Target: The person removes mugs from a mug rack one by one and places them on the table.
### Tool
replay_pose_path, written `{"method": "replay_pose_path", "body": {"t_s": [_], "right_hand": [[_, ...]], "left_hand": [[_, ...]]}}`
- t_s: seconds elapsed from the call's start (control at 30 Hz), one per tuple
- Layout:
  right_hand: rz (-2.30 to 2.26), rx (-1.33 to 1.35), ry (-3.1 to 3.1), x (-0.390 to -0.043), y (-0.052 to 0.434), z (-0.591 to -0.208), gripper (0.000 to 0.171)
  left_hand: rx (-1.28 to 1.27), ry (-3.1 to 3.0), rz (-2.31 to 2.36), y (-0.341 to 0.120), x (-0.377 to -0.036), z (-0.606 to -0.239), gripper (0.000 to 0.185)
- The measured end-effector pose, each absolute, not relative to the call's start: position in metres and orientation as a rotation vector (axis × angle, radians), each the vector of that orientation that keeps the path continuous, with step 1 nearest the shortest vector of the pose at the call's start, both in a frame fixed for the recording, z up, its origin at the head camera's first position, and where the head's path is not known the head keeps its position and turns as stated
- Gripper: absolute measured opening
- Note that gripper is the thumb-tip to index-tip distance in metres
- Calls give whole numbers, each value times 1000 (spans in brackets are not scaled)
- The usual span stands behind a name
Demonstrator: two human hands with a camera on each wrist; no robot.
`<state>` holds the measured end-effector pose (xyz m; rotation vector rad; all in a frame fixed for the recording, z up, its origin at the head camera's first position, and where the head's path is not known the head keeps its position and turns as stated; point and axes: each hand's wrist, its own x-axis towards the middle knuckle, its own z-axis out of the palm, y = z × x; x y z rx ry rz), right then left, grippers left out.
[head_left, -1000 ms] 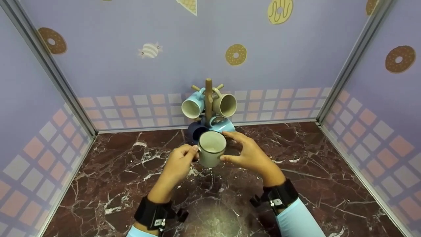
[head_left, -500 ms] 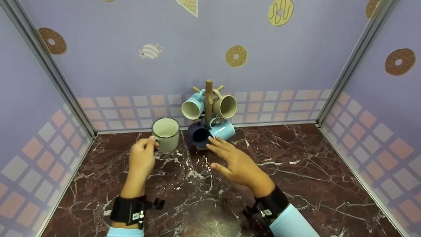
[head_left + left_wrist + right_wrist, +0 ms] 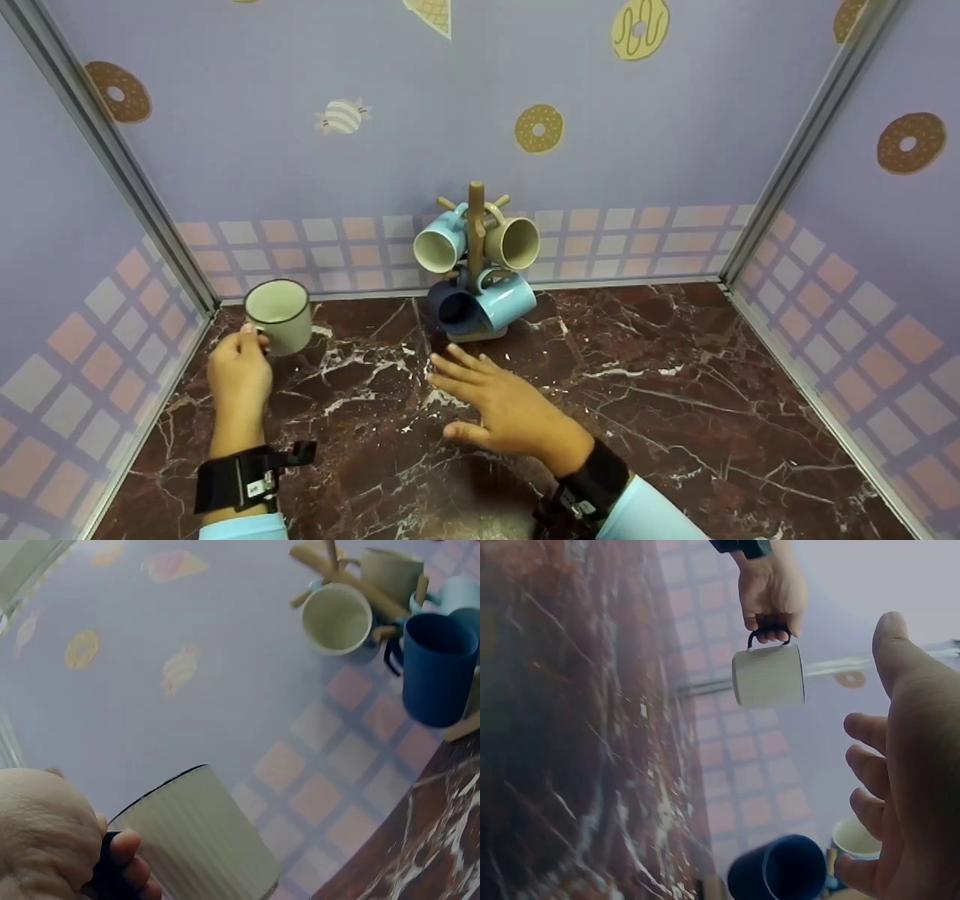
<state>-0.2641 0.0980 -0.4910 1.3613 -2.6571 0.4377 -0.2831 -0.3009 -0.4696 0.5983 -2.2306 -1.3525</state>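
Observation:
My left hand [image 3: 238,375] grips the dark handle of a pale green ribbed mug [image 3: 279,316] with a dark rim, held just above the marble counter near the back left corner. The left wrist view shows the same mug [image 3: 202,840] with my fingers [image 3: 124,855] curled round its handle. My right hand [image 3: 499,405] hovers open, fingers spread, over the counter in front of the wooden mug tree [image 3: 475,225]. The tree holds a light blue mug [image 3: 439,244], a beige mug [image 3: 514,241], a dark blue mug [image 3: 451,309] and another light blue mug [image 3: 506,298].
The dark red marble counter [image 3: 675,405] is enclosed by lilac walls with doughnut and sweet prints, with metal corner posts [image 3: 112,157] on the left and on the right [image 3: 802,150]. The mug tree stands against the back wall at centre.
My left hand has carried the pale green mug from in front of the mug tree leftward to the back left corner. My right hand let go of it and drew back, open.

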Motion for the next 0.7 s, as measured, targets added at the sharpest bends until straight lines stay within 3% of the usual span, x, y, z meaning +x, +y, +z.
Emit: {"method": "replay_pose_path", "body": {"t_s": [0.7], "right_hand": [[256, 1558, -2704, -245, 68, -511, 85]], "left_hand": [[853, -2045, -1435, -366, -284, -525, 55]]}}
